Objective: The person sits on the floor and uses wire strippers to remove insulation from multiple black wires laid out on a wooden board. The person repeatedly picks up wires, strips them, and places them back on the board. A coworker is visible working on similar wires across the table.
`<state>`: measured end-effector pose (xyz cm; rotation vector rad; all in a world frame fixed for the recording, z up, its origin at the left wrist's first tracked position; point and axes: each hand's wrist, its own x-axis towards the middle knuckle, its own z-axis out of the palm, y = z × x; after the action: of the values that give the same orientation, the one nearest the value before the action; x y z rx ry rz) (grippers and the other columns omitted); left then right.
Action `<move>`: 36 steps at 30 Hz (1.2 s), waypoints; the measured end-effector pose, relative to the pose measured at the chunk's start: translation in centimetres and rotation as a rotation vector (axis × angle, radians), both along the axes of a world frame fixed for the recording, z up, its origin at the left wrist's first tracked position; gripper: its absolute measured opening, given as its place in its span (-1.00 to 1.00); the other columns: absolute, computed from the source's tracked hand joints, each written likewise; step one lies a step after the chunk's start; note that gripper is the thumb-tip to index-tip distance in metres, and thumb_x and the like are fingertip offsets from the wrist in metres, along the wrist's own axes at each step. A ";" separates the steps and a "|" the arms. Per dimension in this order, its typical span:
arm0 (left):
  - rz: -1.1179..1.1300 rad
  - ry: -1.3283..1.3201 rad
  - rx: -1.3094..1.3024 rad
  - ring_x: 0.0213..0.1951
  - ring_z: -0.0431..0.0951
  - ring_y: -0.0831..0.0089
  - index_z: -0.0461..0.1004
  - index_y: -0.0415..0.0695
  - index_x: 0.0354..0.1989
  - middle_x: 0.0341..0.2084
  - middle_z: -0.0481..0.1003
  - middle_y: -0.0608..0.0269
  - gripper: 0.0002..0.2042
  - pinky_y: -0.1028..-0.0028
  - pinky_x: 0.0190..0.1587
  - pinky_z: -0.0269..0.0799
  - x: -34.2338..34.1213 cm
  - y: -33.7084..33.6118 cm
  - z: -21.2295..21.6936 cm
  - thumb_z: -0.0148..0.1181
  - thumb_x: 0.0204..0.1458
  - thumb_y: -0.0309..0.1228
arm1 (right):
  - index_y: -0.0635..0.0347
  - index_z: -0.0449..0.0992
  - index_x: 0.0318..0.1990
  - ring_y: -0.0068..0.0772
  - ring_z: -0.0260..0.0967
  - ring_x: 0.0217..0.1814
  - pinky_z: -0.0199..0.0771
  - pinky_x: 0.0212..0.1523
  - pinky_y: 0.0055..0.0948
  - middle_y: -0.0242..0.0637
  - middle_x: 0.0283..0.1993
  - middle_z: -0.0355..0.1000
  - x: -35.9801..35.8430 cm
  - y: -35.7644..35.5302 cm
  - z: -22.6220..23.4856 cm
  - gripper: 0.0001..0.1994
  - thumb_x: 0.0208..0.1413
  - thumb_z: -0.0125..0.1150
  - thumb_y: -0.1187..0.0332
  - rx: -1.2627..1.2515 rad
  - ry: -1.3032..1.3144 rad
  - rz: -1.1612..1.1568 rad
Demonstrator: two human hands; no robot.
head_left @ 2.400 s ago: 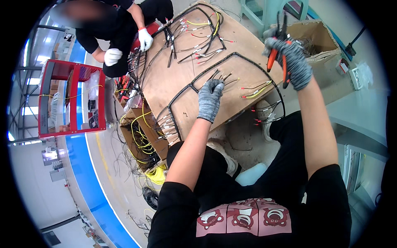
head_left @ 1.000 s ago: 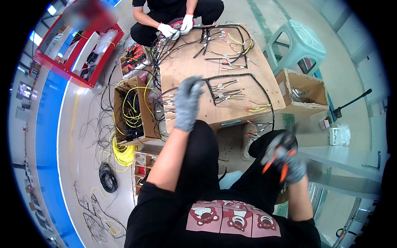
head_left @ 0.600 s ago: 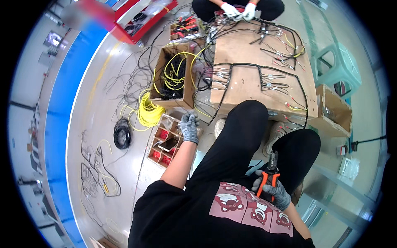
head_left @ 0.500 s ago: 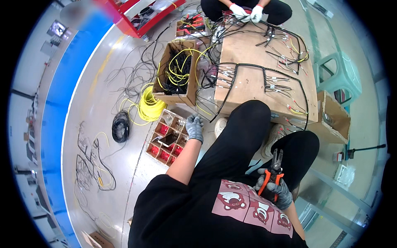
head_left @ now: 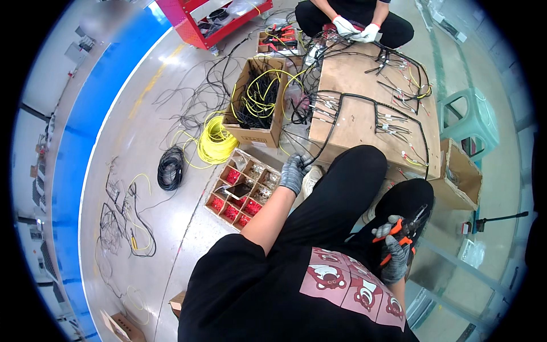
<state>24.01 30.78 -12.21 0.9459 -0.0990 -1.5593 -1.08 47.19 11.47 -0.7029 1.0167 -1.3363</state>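
My left hand (head_left: 292, 174), in a grey glove, has its fingers closed on the end of a black cable (head_left: 326, 143) that hangs off the near left corner of a wooden box. My right hand (head_left: 394, 257), also gloved, grips orange-handled pliers (head_left: 405, 229) by my right knee, their dark jaws pointing up and right. Beside my left forearm lies a divided cardboard box (head_left: 212, 215) of small red and metallic pieces. On the wooden box (head_left: 353, 80) rests a branched black wire harness (head_left: 360, 99) with labelled ends.
Another person's white-gloved hands (head_left: 356, 29) handle wires at the far side. A carton of cables (head_left: 268, 137), a yellow cable coil (head_left: 216, 142) and a black coil (head_left: 170, 169) are at left. A green stool (head_left: 481, 117) and an open carton (head_left: 456, 191) stand at right.
My left hand has moved right, from over the divided box's edge to the black cable's end, and closed on it. The pliers in my right hand have tilted to the right.
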 end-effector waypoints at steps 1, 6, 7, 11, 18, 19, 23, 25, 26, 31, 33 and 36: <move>0.008 0.049 -0.004 -0.24 0.44 0.35 0.32 -0.04 -0.16 -0.25 0.44 0.22 -0.81 0.38 -0.25 0.36 -0.3 0.2 0.3 -0.09 0.06 -0.33 | 0.30 0.19 -0.02 -0.42 0.26 -0.27 0.26 -0.08 -0.36 -0.34 -0.38 0.28 -0.2 -0.3 0.1 -0.52 -0.14 0.19 0.43 -0.003 0.004 -0.011; -0.051 -0.286 0.143 -0.20 0.39 0.41 0.15 -0.15 0.03 -0.20 0.37 0.17 -0.64 0.52 -0.19 0.35 1.7 1.4 -2.6 -0.10 -0.01 -0.53 | 0.29 0.19 -0.04 -0.45 0.26 -0.26 0.26 -0.08 -0.38 -0.35 -0.36 0.28 -0.1 -1.8 1.3 -0.51 -0.16 0.21 0.40 -0.107 0.078 -0.017; 0.029 -0.409 0.135 -0.17 0.37 0.43 0.14 -0.16 0.04 -0.17 0.34 0.16 -0.61 0.53 -0.15 0.33 1.7 1.7 -2.8 -0.10 -0.03 -0.57 | 0.29 0.19 -0.04 -0.44 0.26 -0.27 0.27 -0.08 -0.37 -0.35 -0.36 0.28 -0.2 -2.1 1.6 -0.51 -0.16 0.21 0.40 -0.137 0.102 -0.036; 0.223 -0.677 0.047 -0.07 0.27 0.45 0.09 -0.19 0.08 -0.06 0.24 0.14 -0.51 0.54 -0.03 0.23 1.0 1.4 1.2 -0.07 -0.11 -0.69 | 0.30 0.20 -0.03 -0.44 0.28 -0.30 0.29 -0.09 -0.34 -0.34 -0.37 0.29 -1.2 -3.8 2.1 -0.52 -0.15 0.19 0.41 -0.226 0.185 -0.102; 0.083 -0.502 -0.274 -0.32 0.28 0.63 0.24 -0.10 -0.04 -0.29 0.31 0.39 -0.68 0.64 -0.27 0.25 -3.0 -3.7 4.8 -0.04 -0.01 -0.56 | 0.32 0.20 0.01 -0.44 0.28 -0.26 0.28 -0.02 -0.31 -0.36 -0.35 0.29 -4.1 -7.3 1.3 -0.50 -0.11 0.18 0.36 -0.235 0.235 -0.141; 0.019 -0.534 -0.291 -0.35 0.28 0.65 0.27 -0.09 -0.07 -0.35 0.31 0.42 -0.71 0.66 -0.31 0.26 -4.8 -4.4 5.1 -0.03 0.00 -0.54 | 0.33 0.20 0.04 -0.45 0.28 -0.24 0.28 -0.01 -0.31 -0.37 -0.32 0.30 -4.7 -7.5 1.3 -0.47 -0.10 0.20 0.31 -0.222 0.303 -0.143; -0.113 -0.600 -0.387 -0.52 0.24 0.72 0.35 -0.15 -0.20 -0.55 0.26 0.50 -0.83 0.71 -0.49 0.23 -4.3 -6.9 7.0 -0.06 0.01 -0.55 | 0.24 0.24 -0.01 -0.65 0.23 -0.28 0.30 -0.22 -0.64 -0.43 -0.27 0.29 -5.5 -8.5 0.5 -0.59 -0.03 0.16 0.40 -0.347 0.282 -0.128; -0.011 -0.469 -0.295 -0.39 0.39 0.60 0.31 -0.18 -0.10 -0.37 0.39 0.34 -0.74 0.63 -0.36 0.34 -5.5 -6.6 8.2 -0.02 -0.01 -0.54 | 0.22 0.22 0.00 -0.64 0.23 -0.25 0.28 -0.18 -0.67 -0.39 -0.25 0.28 -6.8 -8.3 -0.6 -0.61 -0.04 0.03 0.57 -0.311 0.295 -0.136; -0.010 -0.486 -0.250 -0.32 0.43 0.54 0.29 -0.18 -0.05 -0.29 0.42 0.27 -0.69 0.59 -0.28 0.39 -4.9 -7.1 8.1 0.00 -0.02 -0.54 | 0.23 0.22 0.01 -0.64 0.23 -0.22 0.28 -0.17 -0.66 -0.37 -0.24 0.28 -7.2 -7.9 -1.0 -0.60 -0.07 -0.03 0.61 -0.258 0.135 -0.128; -0.088 -0.529 -0.366 -0.29 0.44 0.49 0.28 -0.18 -0.04 -0.23 0.42 0.17 -0.69 0.59 -0.26 0.38 -0.1 -9.2 10.6 0.01 0.00 -0.49 | 0.19 0.15 0.05 -0.58 0.25 -0.17 0.30 -0.07 -0.58 -0.32 -0.14 0.29 -5.0 -8.1 -4.3 -0.56 -0.05 -0.07 0.64 -0.210 0.006 -0.059; -0.142 -0.774 -0.356 -0.28 0.42 0.53 0.29 -0.19 -0.05 -0.25 0.42 0.18 -0.68 0.60 -0.24 0.36 1.1 -10.9 13.0 0.04 -0.02 -0.44 | 0.23 0.21 -0.03 -0.52 0.27 -0.19 0.30 -0.08 -0.54 -0.31 -0.19 0.31 -3.8 -9.5 -4.6 -0.64 -0.05 -0.02 0.59 -0.244 0.143 -0.014; -0.288 -1.084 -0.289 -0.28 0.41 0.52 0.31 -0.22 -0.06 -0.28 0.42 0.23 -0.68 0.54 -0.20 0.33 1.0 -12.5 19.3 0.05 -0.04 -0.48 | 0.23 0.28 -0.11 -0.60 0.25 -0.30 0.32 -0.24 -0.61 -0.37 -0.31 0.30 -3.9 -12.5 -3.5 -0.71 -0.06 0.03 0.56 -0.260 0.071 0.008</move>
<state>25.01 18.26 7.10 1.4805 -1.2272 -1.0680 -4.97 34.74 8.00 -0.9534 0.9030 -1.4602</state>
